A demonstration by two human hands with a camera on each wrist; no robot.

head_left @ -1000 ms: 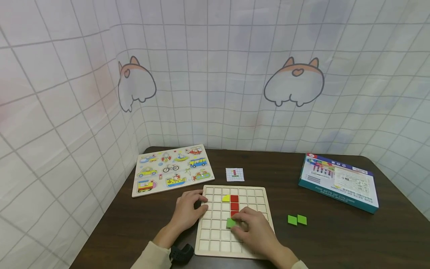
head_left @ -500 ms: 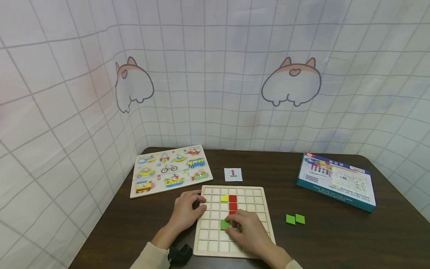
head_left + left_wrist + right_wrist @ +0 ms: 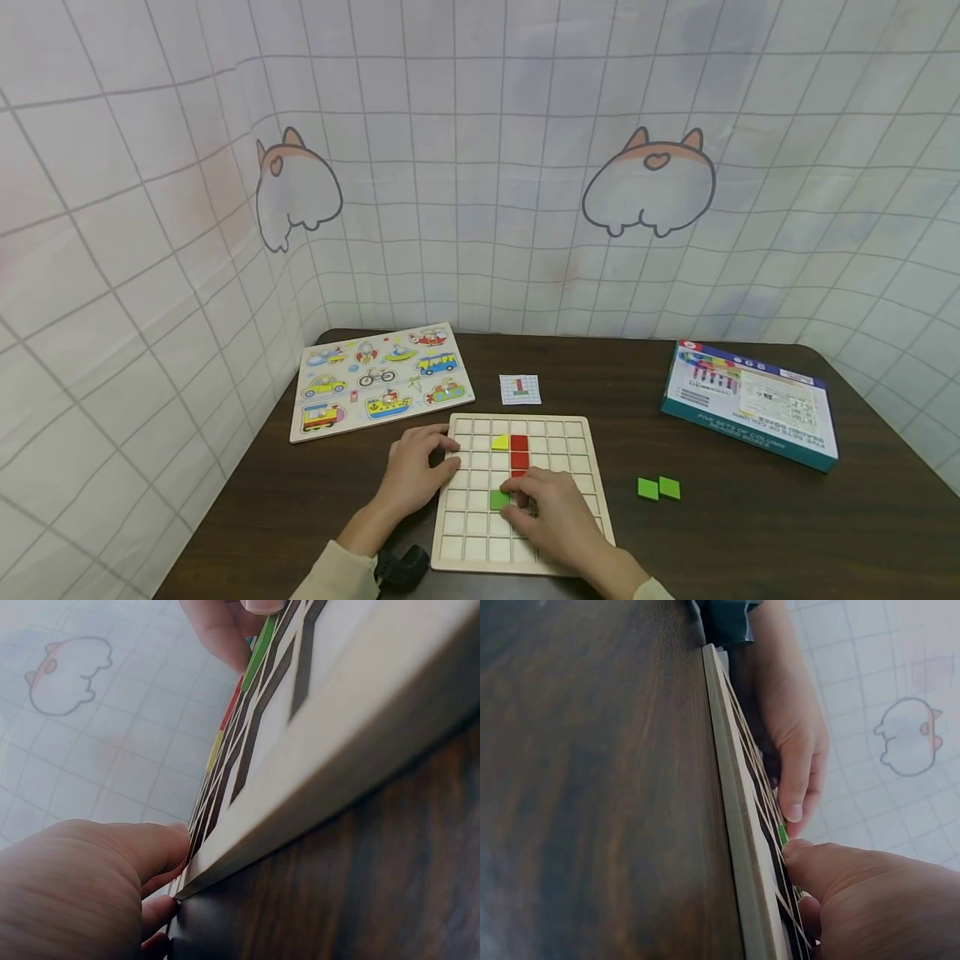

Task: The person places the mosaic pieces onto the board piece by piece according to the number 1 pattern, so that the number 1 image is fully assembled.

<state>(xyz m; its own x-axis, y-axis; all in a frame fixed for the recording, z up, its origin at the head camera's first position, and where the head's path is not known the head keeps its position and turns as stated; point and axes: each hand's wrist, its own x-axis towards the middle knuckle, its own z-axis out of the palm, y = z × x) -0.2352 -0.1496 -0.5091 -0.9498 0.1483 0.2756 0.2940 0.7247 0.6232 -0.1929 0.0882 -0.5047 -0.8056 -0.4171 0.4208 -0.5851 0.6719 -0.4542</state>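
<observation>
My right hand (image 3: 551, 508) pinches a green square tile (image 3: 499, 501) between thumb and index finger, over a cell of the pale wooden grid board (image 3: 465, 547). In the right wrist view, the thumb lies against the edge of this tile (image 3: 783, 834). The left hand (image 3: 412, 471) rests at the board's left edge, its thumb and fingers touching the frame; the left wrist view shows this hand (image 3: 97, 862) at the rim. Red square tiles (image 3: 519, 443) form a column on the board, the lowest partly covered by the right hand. Beside the top one sits a yellow piece (image 3: 500, 443).
Two more green tiles (image 3: 648, 489) lie on the dark table (image 3: 735, 533) right of the board. Behind it is a small pattern card (image 3: 521, 390). A vehicle picture puzzle (image 3: 382, 383) lies at back left, a flat teal box (image 3: 750, 406) at back right.
The right hand has moved the green tile slightly left, so it now lines up with a cell below the yellow piece. The left hand keeps its place on the board's edge.
</observation>
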